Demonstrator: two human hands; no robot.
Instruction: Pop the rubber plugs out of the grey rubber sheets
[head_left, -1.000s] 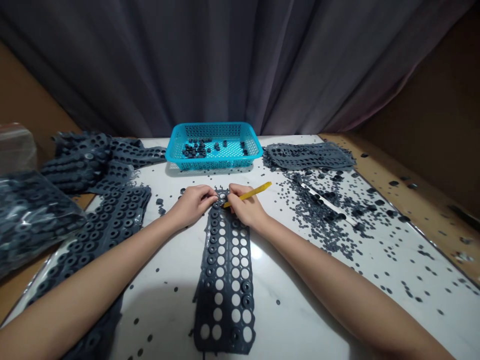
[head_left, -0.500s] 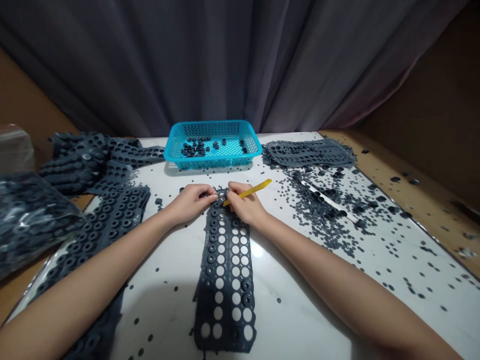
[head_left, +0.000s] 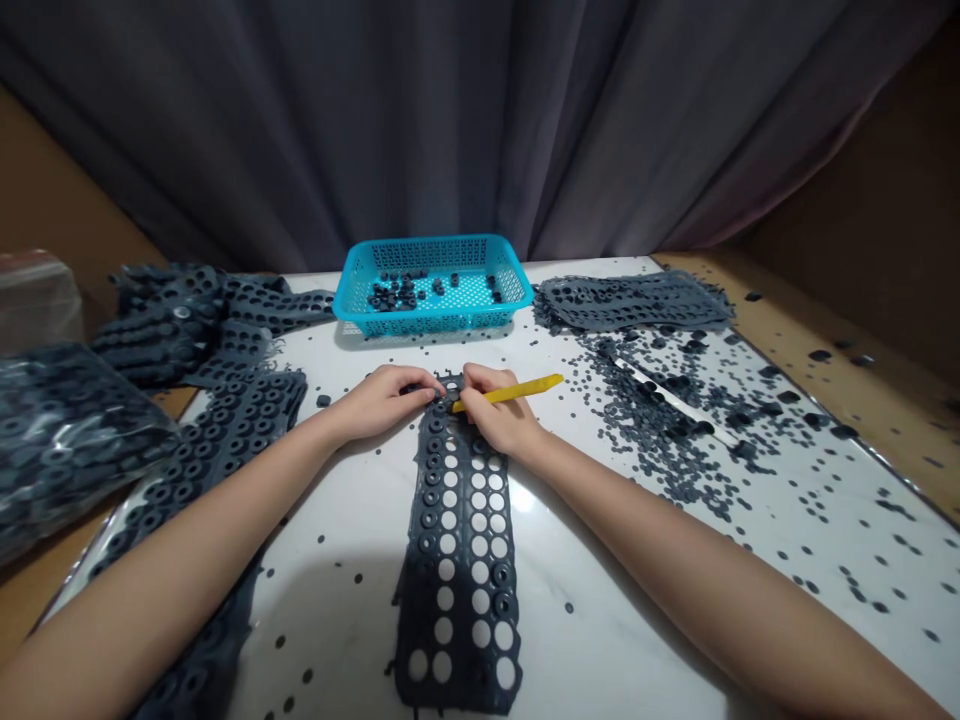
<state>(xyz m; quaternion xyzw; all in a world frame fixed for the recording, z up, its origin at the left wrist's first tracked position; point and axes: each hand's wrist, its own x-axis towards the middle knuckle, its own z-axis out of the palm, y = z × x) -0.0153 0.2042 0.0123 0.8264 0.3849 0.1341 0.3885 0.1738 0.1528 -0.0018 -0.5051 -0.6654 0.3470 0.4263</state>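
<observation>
A long black rubber sheet (head_left: 463, 560) with rows of round holes lies lengthwise on the white table. Some of its places still carry black rubber rings, mostly along its left side. My right hand (head_left: 495, 408) is closed around a yellow stick-like tool (head_left: 525, 389), its lower tip touching the sheet near the far end. Beside it, my left hand (head_left: 390, 400) has thumb and forefinger pinched at the sheet's far left edge; what lies between those fingertips is too small to make out.
Behind my hands stands a blue basket (head_left: 433, 322) with black rings. Ringed sheets (head_left: 247, 415) and a clear bag (head_left: 67, 450) of black pieces are at left. A trimmed sheet (head_left: 634, 302), a white strip (head_left: 675, 403) and scattered black discs (head_left: 652, 455) lie right.
The whole view has shifted slightly, so most things appear a little further right. The yellow tool leans lower, nearer to level. Both hands remain at the sheet's far end.
</observation>
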